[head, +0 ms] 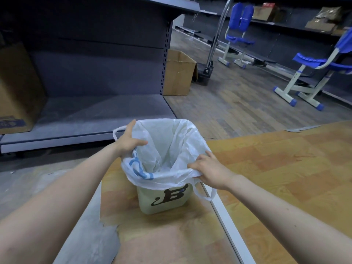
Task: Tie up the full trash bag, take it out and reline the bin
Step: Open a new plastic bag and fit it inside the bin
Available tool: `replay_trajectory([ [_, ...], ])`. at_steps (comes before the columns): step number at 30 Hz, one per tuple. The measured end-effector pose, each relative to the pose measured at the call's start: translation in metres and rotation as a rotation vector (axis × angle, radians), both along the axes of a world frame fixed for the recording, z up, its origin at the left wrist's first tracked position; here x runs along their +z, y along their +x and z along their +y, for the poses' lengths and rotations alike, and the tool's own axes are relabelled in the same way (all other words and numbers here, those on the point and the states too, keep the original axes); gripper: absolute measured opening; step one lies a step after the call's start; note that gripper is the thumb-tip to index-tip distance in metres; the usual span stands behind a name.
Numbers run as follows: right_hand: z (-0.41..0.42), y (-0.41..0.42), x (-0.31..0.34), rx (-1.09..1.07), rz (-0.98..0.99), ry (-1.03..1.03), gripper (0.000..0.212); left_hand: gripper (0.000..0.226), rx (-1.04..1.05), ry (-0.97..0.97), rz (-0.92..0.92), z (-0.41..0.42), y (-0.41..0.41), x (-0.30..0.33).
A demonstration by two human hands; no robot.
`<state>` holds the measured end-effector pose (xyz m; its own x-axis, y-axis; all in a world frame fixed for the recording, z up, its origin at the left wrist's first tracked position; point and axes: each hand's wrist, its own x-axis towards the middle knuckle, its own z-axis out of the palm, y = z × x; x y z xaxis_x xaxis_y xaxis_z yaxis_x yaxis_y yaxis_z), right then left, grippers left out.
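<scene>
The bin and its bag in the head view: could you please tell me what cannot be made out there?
- Bottom of the bag: the folds hide it, so its contents are unknown.
- Bin rim: covered by the bag's folded-over edge.
- Left hand grip: its fingertips are behind the plastic.
- Right hand grip: the fingers curl under the bag edge, out of sight.
- Box on the shelf: cut off by the left frame edge, label blurred.

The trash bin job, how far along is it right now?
Late stage, it seems. A white plastic bag sits open inside the pale bin, looking empty, and no full tied bag is in view. In hand: the left hand and right hand grip the bag's edge at opposite sides of the rim. Left: folding the edge evenly down around the rim.
</scene>
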<state>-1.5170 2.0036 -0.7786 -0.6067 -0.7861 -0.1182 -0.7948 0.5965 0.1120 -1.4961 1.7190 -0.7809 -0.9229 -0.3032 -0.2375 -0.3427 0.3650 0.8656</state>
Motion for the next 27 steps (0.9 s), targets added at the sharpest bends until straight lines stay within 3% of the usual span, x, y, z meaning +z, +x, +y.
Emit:
replay_trajectory([
  [3, -0.006, 0.002, 0.003, -0.003, 0.014, 0.015, 0.016, 0.077, 0.081, 0.136, -0.028, -0.008, -0.006, -0.018],
  [7, -0.008, 0.005, 0.008, 0.000, 0.009, 0.014, 0.020, 0.035, 0.092, 0.183, -0.113, -0.009, -0.005, -0.023],
  [9, -0.008, 0.006, 0.010, -0.008, -0.002, 0.020, 0.016, 0.030, 0.121, 0.209, -0.115, -0.006, -0.004, -0.023],
  [12, -0.007, 0.007, 0.011, -0.021, -0.033, 0.028, 0.011, 0.043, 0.099, 0.322, -0.155, -0.002, 0.004, -0.018],
  [15, -0.005, 0.007, 0.010, -0.017, -0.029, 0.032, 0.012, 0.107, 0.170, 0.169, -0.185, -0.008, 0.005, -0.025],
  [16, -0.003, 0.007, 0.009, -0.018, -0.022, 0.035, 0.018, 0.115, 0.187, 0.070, -0.157, -0.008, 0.006, -0.027],
  [19, -0.001, 0.011, 0.008, -0.017, 0.022, 0.030, 0.031, 0.107, 0.179, -0.173, -0.051, 0.001, 0.015, -0.019],
  [23, 0.002, 0.020, 0.008, -0.043, 0.055, -0.053, 0.038, 0.086, 0.105, -0.249, -0.017, -0.002, 0.027, -0.013],
  [27, 0.010, 0.029, 0.008, -0.069, 0.040, -0.057, 0.059, 0.088, 0.038, -0.300, -0.026, -0.009, 0.045, -0.008],
])
